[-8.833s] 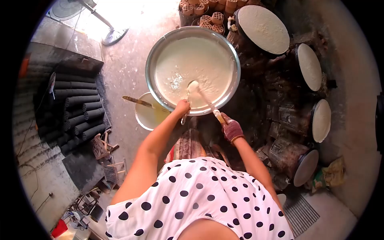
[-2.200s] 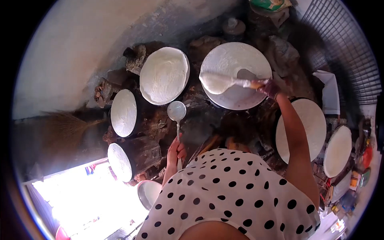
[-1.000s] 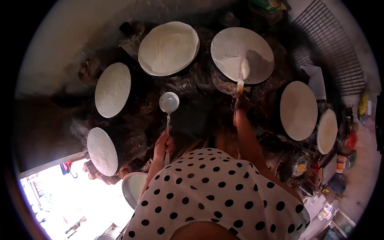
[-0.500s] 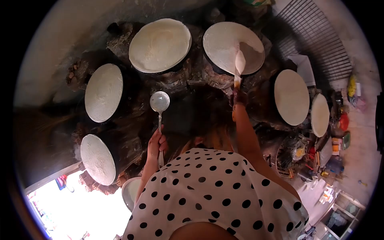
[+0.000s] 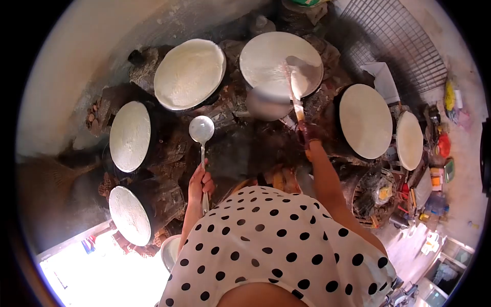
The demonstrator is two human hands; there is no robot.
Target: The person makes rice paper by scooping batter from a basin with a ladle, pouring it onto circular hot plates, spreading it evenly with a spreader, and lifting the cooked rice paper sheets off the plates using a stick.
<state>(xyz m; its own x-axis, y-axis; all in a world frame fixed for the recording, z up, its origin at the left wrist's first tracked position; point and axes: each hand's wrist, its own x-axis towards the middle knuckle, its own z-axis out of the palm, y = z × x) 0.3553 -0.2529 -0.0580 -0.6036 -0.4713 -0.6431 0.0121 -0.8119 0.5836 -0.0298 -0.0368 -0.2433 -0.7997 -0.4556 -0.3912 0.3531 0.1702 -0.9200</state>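
Observation:
My left hand (image 5: pixel 200 183) is wrapped round the handle of a metal ladle (image 5: pixel 201 129), whose bowl points away from me over the dark gap between the stoves. In my gloved right hand (image 5: pixel 307 135) is the handle of a wooden paddle (image 5: pixel 296 102). The paddle's blade is smeared and lies over the round pan (image 5: pixel 263 59) at the top middle. White batter covers most of that pan, with a greyish patch at its right side. Beside it on the left stands another pan (image 5: pixel 189 74) covered in white.
Two more white-topped pans (image 5: pixel 130 136) (image 5: pixel 129 216) stand at the left, and two (image 5: pixel 365 122) (image 5: pixel 409 140) at the right. A wire rack (image 5: pixel 394 43) leans at the upper right. The rim of a basin (image 5: pixel 169 253) shows by my left forearm.
Since the first frame I have turned from the big batter basin to the pans. Over the last second the paddle has moved across the top middle pan; the ladle stays in my left hand.

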